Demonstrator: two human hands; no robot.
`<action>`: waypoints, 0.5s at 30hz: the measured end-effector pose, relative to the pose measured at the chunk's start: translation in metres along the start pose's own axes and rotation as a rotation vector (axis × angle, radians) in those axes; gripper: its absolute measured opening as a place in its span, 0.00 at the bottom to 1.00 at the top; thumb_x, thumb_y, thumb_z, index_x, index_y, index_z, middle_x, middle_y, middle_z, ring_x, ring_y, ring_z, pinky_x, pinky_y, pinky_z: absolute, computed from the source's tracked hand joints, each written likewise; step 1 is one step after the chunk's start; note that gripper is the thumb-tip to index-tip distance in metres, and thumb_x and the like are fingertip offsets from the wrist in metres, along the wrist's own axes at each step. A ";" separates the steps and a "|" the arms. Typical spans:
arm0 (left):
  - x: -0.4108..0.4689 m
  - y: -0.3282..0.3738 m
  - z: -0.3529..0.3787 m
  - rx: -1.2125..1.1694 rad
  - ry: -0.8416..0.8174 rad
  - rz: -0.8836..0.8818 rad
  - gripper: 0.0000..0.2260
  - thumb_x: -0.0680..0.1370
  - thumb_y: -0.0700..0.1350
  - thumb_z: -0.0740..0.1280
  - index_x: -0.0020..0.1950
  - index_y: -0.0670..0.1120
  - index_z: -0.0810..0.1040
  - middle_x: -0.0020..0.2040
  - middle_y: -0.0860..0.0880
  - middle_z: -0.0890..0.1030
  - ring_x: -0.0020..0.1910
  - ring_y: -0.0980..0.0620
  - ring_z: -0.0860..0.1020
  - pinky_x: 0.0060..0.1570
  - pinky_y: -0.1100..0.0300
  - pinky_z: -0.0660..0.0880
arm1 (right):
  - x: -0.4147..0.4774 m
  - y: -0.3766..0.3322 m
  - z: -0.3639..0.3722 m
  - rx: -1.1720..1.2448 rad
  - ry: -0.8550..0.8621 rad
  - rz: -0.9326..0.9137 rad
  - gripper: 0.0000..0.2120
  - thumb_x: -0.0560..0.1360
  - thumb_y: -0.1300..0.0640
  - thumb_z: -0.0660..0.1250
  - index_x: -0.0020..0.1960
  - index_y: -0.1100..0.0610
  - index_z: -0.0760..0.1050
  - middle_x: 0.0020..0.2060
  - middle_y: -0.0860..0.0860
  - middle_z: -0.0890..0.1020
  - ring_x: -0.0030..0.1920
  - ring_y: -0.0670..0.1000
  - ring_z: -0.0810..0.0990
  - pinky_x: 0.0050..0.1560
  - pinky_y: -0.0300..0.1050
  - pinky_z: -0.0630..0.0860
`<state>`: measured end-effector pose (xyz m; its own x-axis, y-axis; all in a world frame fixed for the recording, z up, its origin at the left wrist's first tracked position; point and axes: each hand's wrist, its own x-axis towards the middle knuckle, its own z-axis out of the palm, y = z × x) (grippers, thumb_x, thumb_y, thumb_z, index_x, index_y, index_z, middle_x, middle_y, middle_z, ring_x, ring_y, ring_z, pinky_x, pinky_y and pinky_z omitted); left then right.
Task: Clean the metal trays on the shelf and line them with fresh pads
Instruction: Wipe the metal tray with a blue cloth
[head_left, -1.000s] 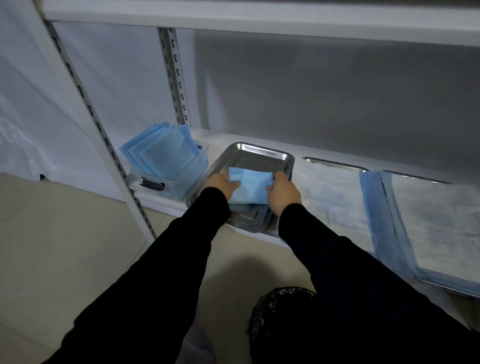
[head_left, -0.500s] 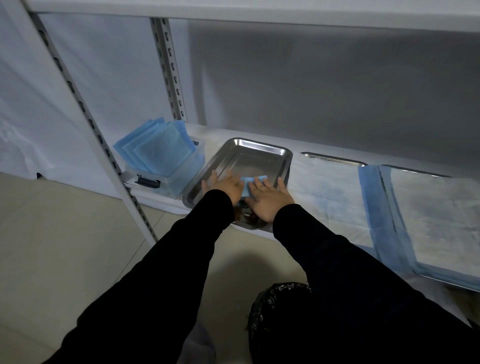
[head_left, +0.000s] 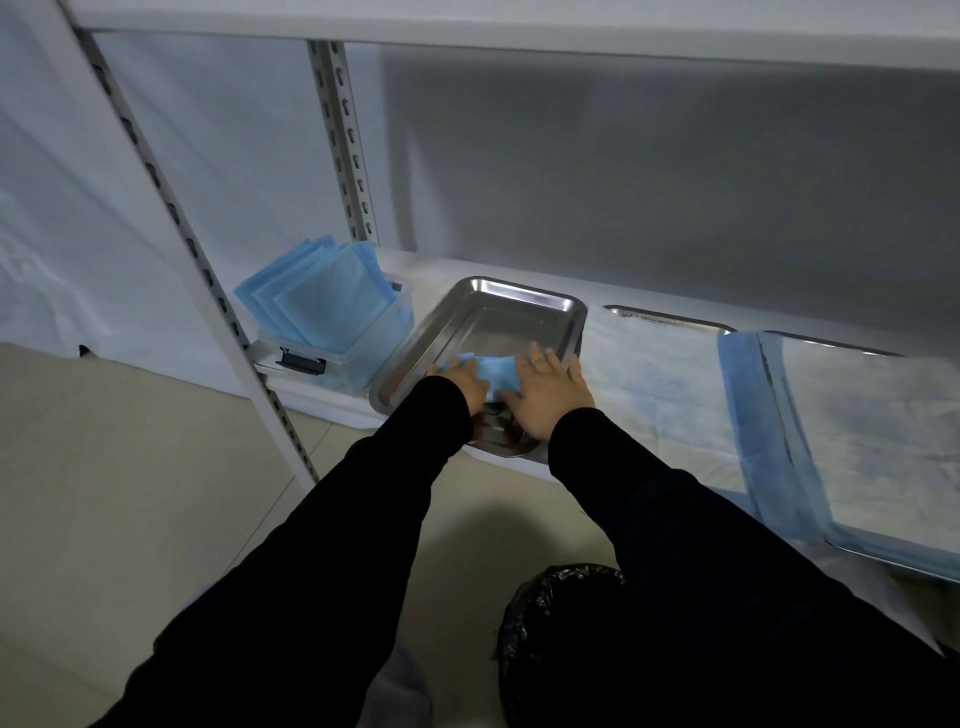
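**Head view.** A bare metal tray (head_left: 524, 289) lies on the lower shelf (head_left: 332, 402) of a white rack, with its near end reaching the shelf's front edge. A folded blue pad (head_left: 496, 370) lies inside the tray towards that near end, between the two hands and touching both.

The right hand (head_left: 545, 397) rests flat on the right end of the pad, its fingers straight and spread and gripping nothing. The left hand (head_left: 466, 380) meets the left end of the pad, which bunches up there. The black sleeve and the pad hide most of its fingers, so one cannot tell whether they lie flat or curl round the material.

Just left of the tray stands a clear plastic box (head_left: 345, 366) with a dark latch. It holds a stack of blue pads (head_left: 322, 293) set on edge.

Just right of the tray lies a second tray (head_left: 670, 318) covered by a white pad (head_left: 660, 395). Beyond it, a third tray (head_left: 836, 346) carries a blue-bordered pad (head_left: 872, 441) that overlaps its neighbour.

A black bin bag (head_left: 550, 613) sits below, on the pale floor (head_left: 104, 493).
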<state>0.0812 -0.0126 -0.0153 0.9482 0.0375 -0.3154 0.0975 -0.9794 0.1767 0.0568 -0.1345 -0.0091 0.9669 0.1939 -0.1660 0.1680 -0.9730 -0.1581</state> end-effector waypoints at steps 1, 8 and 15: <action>-0.002 0.002 -0.001 0.000 -0.002 0.009 0.22 0.83 0.46 0.51 0.76 0.40 0.56 0.77 0.42 0.56 0.76 0.43 0.54 0.75 0.49 0.47 | -0.001 -0.001 -0.001 -0.015 0.002 0.030 0.31 0.81 0.44 0.50 0.78 0.58 0.47 0.78 0.55 0.48 0.78 0.55 0.45 0.76 0.53 0.39; -0.010 0.010 -0.011 -0.103 0.009 -0.006 0.20 0.83 0.43 0.51 0.75 0.39 0.59 0.74 0.40 0.63 0.73 0.43 0.64 0.72 0.53 0.60 | -0.004 0.001 -0.002 -0.034 0.003 0.112 0.32 0.81 0.43 0.48 0.77 0.61 0.48 0.73 0.59 0.63 0.77 0.57 0.53 0.75 0.56 0.37; -0.018 0.010 -0.011 -0.312 0.068 -0.026 0.21 0.83 0.43 0.54 0.75 0.39 0.58 0.74 0.40 0.63 0.72 0.43 0.64 0.69 0.56 0.61 | -0.002 -0.002 -0.009 0.274 0.152 0.115 0.17 0.79 0.55 0.57 0.67 0.58 0.65 0.58 0.58 0.79 0.61 0.58 0.76 0.70 0.49 0.61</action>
<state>0.0687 -0.0205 0.0025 0.9611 0.0855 -0.2625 0.2004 -0.8702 0.4502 0.0560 -0.1345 0.0002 0.9975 0.0442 -0.0543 0.0183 -0.9135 -0.4063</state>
